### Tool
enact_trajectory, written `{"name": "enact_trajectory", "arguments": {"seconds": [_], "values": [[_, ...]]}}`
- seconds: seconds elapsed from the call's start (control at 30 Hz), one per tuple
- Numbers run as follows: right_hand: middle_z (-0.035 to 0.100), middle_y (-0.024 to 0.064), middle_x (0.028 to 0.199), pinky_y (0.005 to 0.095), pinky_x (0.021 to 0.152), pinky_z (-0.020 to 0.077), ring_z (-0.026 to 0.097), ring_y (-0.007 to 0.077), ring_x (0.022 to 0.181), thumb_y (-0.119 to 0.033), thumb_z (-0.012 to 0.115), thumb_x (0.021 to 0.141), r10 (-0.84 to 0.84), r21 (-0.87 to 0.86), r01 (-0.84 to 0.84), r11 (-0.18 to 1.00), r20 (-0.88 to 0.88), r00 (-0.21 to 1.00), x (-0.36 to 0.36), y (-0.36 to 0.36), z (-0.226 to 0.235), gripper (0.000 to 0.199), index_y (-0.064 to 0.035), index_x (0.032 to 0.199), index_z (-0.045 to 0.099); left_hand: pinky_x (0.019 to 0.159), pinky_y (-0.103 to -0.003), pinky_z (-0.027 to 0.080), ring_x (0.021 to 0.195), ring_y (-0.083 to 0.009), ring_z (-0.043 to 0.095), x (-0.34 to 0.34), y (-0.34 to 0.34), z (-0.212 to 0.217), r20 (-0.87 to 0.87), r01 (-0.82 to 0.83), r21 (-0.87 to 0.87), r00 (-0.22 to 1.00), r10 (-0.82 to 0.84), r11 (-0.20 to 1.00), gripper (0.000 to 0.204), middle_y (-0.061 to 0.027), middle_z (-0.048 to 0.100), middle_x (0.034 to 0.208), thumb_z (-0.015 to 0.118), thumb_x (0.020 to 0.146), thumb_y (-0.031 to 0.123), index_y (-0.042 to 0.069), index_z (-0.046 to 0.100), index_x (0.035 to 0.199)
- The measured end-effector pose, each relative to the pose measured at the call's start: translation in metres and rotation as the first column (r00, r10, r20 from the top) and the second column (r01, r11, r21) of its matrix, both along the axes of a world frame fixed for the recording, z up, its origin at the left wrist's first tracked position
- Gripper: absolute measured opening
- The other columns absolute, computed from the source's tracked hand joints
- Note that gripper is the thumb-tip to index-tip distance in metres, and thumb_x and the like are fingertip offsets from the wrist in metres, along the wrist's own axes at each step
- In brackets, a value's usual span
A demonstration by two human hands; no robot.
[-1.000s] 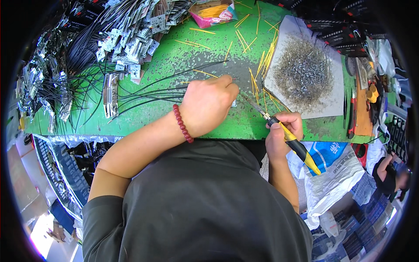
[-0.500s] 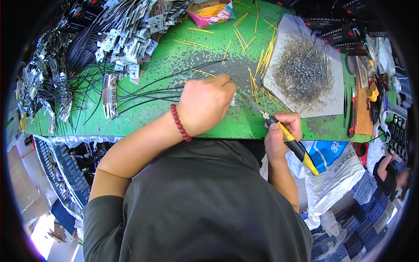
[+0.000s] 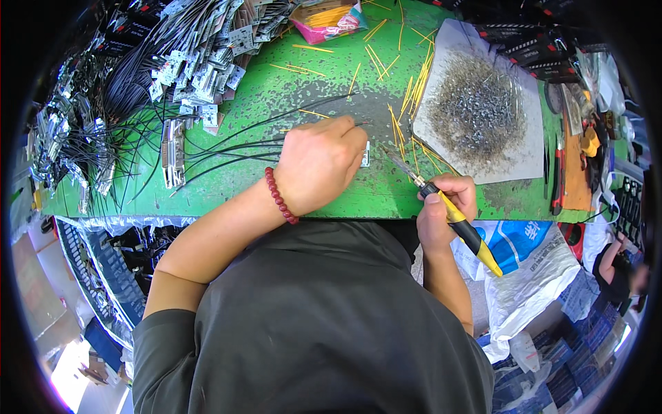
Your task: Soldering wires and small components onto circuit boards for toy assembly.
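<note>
My right hand (image 3: 445,207) grips a yellow and black soldering iron (image 3: 460,224), its metal tip slanting up and left over the green bench. To the left, my left hand (image 3: 324,162), with red beads at the wrist, is closed low over the bench with its fingers curled underneath. Black wires (image 3: 234,153) run from the left to under that hand, and a thin wire end (image 3: 362,124) shows past its knuckles. Beside the fingers lies a small white board (image 3: 365,154), partly covered. What the left fingers hold is hidden.
Stacked circuit boards with black wires (image 3: 203,65) crowd the back left. Strip-shaped pieces (image 3: 174,152) lie nearer. Yellow sticks (image 3: 407,96) are scattered beside a pale sheet (image 3: 434,117) heaped with grey bits. A pink packet (image 3: 331,24) stands behind; red-handled pliers (image 3: 557,183) lie right.
My left hand has shifted slightly left, uncovering a little more of the small white board. My right hand and the soldering iron stay nearly in place.
</note>
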State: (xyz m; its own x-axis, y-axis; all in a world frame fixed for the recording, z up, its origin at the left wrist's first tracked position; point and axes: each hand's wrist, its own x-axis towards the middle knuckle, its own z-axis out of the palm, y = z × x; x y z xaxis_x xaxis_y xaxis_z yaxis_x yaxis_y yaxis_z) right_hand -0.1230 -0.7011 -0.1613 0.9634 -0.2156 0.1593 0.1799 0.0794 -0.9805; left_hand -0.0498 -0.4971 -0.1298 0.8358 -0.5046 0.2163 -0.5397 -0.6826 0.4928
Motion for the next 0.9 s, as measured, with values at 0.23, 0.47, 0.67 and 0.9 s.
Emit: {"name": "enact_trajectory", "arguments": {"seconds": [0.23, 0.47, 0.67, 0.9], "values": [[0.055, 0.0053, 0.081, 0.0212, 0.061, 0.0372, 0.046, 0.0069, 0.066, -0.016, 0.069, 0.082, -0.006, 0.056, 0.004, 0.998, 0.033, 0.999, 0.000, 0.001, -0.001, 0.028, -0.0026, 0.094, 0.047, 0.066, -0.037, 0.050, 0.077, -0.0278, 0.061, 0.006, 0.018, 0.018, 0.038, -0.101, -0.122, 0.994, 0.107, 0.987, 0.010, -0.0085, 0.060, 0.082, 0.069, 0.073, 0.007, 0.006, 0.062, 0.080], [0.054, 0.0085, 0.076, 0.0222, 0.058, 0.0437, 0.052, 0.0114, 0.062, -0.021, 0.068, 0.080, -0.060, 0.012, 0.059, 0.998, 0.042, 0.997, 0.002, 0.004, 0.002, 0.030, -0.0009, 0.091, 0.048, 0.064, -0.039, 0.047, 0.074, -0.0277, 0.058, 0.019, 0.015, 0.004, 0.093, -0.072, 0.127, 0.994, 0.061, 0.989, 0.012, -0.0075, 0.054, 0.075, 0.068, 0.071, 0.009, 0.007, 0.057, 0.074], [0.055, 0.0079, 0.077, 0.0208, 0.058, 0.0421, 0.052, 0.0103, 0.062, -0.020, 0.067, 0.081, -0.107, 0.018, 0.106, 0.994, 0.056, 0.993, 0.003, 0.006, 0.003, 0.029, -0.0016, 0.093, 0.048, 0.060, -0.042, 0.048, 0.072, -0.0329, 0.061, 0.023, 0.023, 0.022, -0.063, -0.208, -0.007, 0.976, 0.207, 0.978, 0.014, -0.0108, 0.060, 0.088, 0.064, 0.083, 0.015, 0.008, 0.056, 0.091], [0.055, 0.0061, 0.077, 0.0193, 0.053, 0.0390, 0.052, 0.0093, 0.063, -0.022, 0.067, 0.082, -0.116, -0.010, 0.116, 0.993, 0.025, 0.993, 0.003, 0.006, 0.002, 0.032, -0.0023, 0.099, 0.049, 0.060, -0.042, 0.049, 0.071, -0.0317, 0.061, 0.038, 0.023, 0.001, 0.027, -0.256, 0.213, 0.966, 0.256, 0.943, 0.014, -0.0076, 0.058, 0.091, 0.066, 0.081, 0.018, 0.010, 0.058, 0.089]]}}
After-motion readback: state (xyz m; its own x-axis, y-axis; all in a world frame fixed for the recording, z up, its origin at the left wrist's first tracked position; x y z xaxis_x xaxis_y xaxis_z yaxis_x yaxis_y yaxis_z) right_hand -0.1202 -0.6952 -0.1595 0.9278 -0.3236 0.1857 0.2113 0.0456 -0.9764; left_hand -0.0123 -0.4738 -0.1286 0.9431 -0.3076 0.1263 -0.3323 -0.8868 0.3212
